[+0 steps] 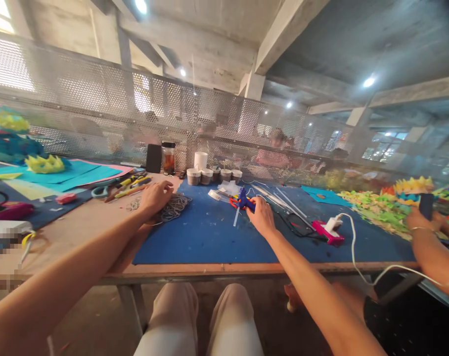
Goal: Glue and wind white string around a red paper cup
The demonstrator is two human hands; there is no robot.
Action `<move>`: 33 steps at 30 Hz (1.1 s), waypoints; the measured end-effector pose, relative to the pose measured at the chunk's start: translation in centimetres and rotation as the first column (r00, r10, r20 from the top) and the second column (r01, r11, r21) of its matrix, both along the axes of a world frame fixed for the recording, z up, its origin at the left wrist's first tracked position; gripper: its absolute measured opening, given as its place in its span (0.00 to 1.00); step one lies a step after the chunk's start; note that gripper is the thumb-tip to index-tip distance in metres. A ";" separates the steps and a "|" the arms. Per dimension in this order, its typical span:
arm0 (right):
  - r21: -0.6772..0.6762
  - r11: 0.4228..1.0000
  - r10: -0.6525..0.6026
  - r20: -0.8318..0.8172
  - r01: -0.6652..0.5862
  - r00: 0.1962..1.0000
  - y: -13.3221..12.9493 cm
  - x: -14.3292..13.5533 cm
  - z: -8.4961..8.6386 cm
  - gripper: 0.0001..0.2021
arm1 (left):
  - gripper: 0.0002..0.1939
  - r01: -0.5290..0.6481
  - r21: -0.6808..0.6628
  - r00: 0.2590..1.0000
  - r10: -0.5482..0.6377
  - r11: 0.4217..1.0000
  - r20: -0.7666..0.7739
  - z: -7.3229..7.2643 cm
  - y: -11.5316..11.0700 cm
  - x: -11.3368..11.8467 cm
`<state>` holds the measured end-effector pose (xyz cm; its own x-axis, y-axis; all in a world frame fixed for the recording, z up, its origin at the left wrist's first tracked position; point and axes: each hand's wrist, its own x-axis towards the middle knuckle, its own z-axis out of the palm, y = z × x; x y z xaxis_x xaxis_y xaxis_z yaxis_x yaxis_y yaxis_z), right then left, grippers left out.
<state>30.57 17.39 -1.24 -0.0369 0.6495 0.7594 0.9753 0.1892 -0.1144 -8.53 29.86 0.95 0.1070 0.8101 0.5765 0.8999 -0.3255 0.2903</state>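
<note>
My left hand (156, 198) is over a tangled bundle of thin grey cord (176, 207), its fingers loosely bent and apart, with nothing visible in them. Whether it touches the cord is hard to tell. Fingers of my right hand (263, 216) are wrapped round the handle of a blue hot glue gun (244, 199), which is over the blue mat (209, 242). A translucent glue stick (237, 217) shows just below the gun. Something orange-red, partly hidden, lies beside it, and a white tape roll (214, 195) is to its left.
Several small pots (205, 176) stand at the back by a jar (168, 158). Pliers and tools (130, 185) lie left. A pink power strip (328, 233) with a white cable is right. At far right, a co-worker's hand (419, 220) holds a dark phone-like object near cut-out pieces (376, 210).
</note>
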 end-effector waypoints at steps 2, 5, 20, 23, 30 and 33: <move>-0.015 1.000 -0.023 0.010 0.023 1.000 0.2 0.1 -0.2 0.10 | 0.18 0.006 -0.016 1.000 -0.006 1.000 -0.002 0.1 -0.1 0.0; -0.031 0.999 -0.039 0.024 0.039 0.999 0.4 0.1 -0.4 0.10 | 0.18 0.010 -0.036 1.000 -0.010 0.999 -0.005 0.3 -0.5 0.1; -0.087 0.996 0.029 0.063 -0.023 0.998 0.7 0.4 -1.2 0.10 | 0.14 0.023 -0.102 1.000 -0.022 0.995 0.016 0.9 -1.1 -2.3; -0.105 0.994 0.036 0.060 -0.029 0.998 0.7 0.4 -1.2 0.10 | 0.14 0.003 -0.109 1.000 -0.001 0.994 0.015 0.8 -1.8 -3.2; -0.129 0.991 0.043 0.053 -0.036 0.998 0.8 0.4 -1.7 0.08 | 0.13 0.064 -0.145 0.998 -0.064 0.987 0.000 0.3 -3.7 -3.3; -0.123 0.992 0.042 0.054 -0.035 0.998 0.6 0.2 -1.7 0.07 | 0.13 0.083 -0.153 0.997 -0.082 0.985 0.015 0.3 -4.1 -2.8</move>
